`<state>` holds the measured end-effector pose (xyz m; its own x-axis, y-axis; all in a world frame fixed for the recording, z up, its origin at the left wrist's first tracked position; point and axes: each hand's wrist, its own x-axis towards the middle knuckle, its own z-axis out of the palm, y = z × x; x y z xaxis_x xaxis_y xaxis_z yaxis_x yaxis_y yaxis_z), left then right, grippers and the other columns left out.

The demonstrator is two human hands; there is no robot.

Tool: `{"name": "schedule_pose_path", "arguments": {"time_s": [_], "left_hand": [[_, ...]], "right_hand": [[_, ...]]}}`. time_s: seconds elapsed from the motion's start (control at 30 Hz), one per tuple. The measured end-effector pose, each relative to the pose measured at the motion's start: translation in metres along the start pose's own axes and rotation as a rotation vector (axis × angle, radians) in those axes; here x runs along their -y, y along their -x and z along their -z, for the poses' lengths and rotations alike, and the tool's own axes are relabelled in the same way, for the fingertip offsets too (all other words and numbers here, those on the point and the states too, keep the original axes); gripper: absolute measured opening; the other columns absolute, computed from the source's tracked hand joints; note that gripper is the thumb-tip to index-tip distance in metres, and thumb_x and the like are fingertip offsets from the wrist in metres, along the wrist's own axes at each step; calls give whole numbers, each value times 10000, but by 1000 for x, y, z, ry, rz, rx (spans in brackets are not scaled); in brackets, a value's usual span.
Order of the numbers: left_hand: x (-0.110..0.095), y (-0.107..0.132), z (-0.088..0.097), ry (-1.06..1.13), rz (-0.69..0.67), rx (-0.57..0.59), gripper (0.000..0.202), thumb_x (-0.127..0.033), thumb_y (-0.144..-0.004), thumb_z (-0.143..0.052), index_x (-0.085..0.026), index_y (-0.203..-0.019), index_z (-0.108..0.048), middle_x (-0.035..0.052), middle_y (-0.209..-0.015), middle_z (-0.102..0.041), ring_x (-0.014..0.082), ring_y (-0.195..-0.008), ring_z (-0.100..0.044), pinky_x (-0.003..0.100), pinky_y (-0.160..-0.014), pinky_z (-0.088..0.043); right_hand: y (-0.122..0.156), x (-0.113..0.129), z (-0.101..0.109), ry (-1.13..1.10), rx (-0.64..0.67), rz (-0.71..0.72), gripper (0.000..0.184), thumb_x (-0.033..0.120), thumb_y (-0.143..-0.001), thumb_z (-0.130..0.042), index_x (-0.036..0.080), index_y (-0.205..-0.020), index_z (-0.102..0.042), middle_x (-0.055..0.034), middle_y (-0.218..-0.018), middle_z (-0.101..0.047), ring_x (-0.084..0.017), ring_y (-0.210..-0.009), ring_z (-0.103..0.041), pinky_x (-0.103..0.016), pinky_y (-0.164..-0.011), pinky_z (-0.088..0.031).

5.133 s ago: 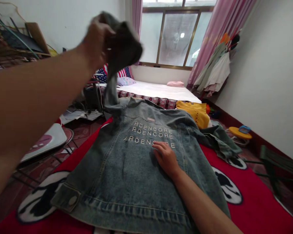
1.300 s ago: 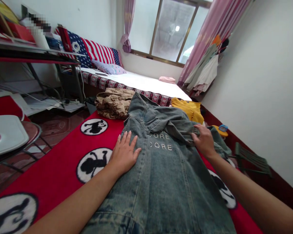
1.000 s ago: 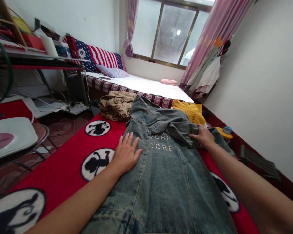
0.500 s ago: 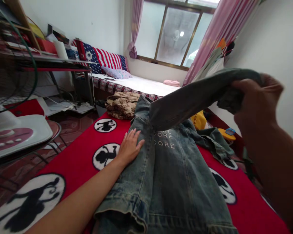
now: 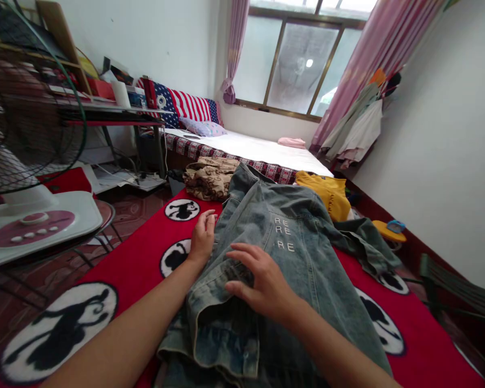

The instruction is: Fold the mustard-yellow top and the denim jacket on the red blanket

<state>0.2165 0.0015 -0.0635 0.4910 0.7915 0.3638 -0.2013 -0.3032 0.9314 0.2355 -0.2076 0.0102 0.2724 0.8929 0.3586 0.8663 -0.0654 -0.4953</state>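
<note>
A faded blue denim jacket (image 5: pixel 303 253) lies back-up on a red blanket (image 5: pixel 137 253) with black and white round figures. Its left side is folded inward and one sleeve (image 5: pixel 222 302) lies down over the back, its cuff near me. My right hand (image 5: pixel 262 283) rests flat on that sleeve with fingers spread. My left hand (image 5: pixel 203 237) lies with fingers stretched out at the jacket's folded left edge. The other sleeve (image 5: pixel 366 242) trails off to the right.
A brown patterned garment (image 5: pixel 210 178) and a yellow one (image 5: pixel 327 191) lie at the blanket's far end. A bed (image 5: pixel 258 151) stands under the window. A standing fan (image 5: pixel 28 161) is at the left, clothes hang by the pink curtain (image 5: pixel 359 124).
My right hand lifted the sleeve high, brought it over and laid it down along the jacket's back, where it now rests. My left hand stayed at the folded left edge.
</note>
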Motion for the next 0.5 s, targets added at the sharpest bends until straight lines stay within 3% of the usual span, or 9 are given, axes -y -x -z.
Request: {"name": "schedule_pose_path", "arguments": {"time_s": [0.07,0.13,0.23,0.3,0.4,0.5], "left_hand": [[-3,-1,0,-52,-57,24,322,-328,-898,-469,-143,-1146,-557,134,-1141,-658,220,-1093,-623,397,-984,-489],[-8,-7,-4,-96,-119,69,314,-255,-857,-508,-142,-1144,-565,127,-1150,-653,217,-1100,-618,389,-994,-484],[-22,-29,-20,-172,-217,123,353,-198,-818,-546,-135,-1164,-571,126,-1154,-647,224,-1091,-615,386,-992,-483],[-34,-50,-39,-277,-283,163,420,-197,-800,-589,-127,-1213,-555,131,-1160,-636,230,-1084,-609,383,-995,-474],[-52,-80,-77,-539,-380,289,596,-274,-798,-650,-155,-1355,-474,140,-1222,-589,255,-1120,-572,389,-994,-454],[-64,-102,-110,-817,-406,435,778,-421,-796,-682,-278,-1482,-344,150,-1302,-516,318,-1161,-538,429,-957,-452]], "right_hand": [[2,-17,-14,-19,86,96,395,380,-783,-703,263,-1153,-629,-69,-1342,-571,-266,-1240,-497,-499,-1096,-293],[6,-26,-25,-49,132,156,277,268,-741,-677,257,-1017,-649,-36,-1228,-623,-236,-1141,-547,-498,-1116,-244],[11,-27,-34,-101,103,253,217,181,-630,-603,222,-843,-618,-24,-1008,-654,-198,-933,-579,-427,-1008,-362],[13,-23,-37,-130,78,328,193,190,-611,-564,211,-799,-602,-32,-907,-654,-186,-824,-567,-364,-854,-434],[15,-16,-38,-245,61,405,134,234,-678,-522,193,-773,-607,-49,-790,-659,-161,-686,-553,-297,-685,-446],[17,-14,-34,-543,139,256,196,276,-780,-492,163,-817,-648,-63,-759,-675,-154,-684,-607,-265,-674,-465]]}}
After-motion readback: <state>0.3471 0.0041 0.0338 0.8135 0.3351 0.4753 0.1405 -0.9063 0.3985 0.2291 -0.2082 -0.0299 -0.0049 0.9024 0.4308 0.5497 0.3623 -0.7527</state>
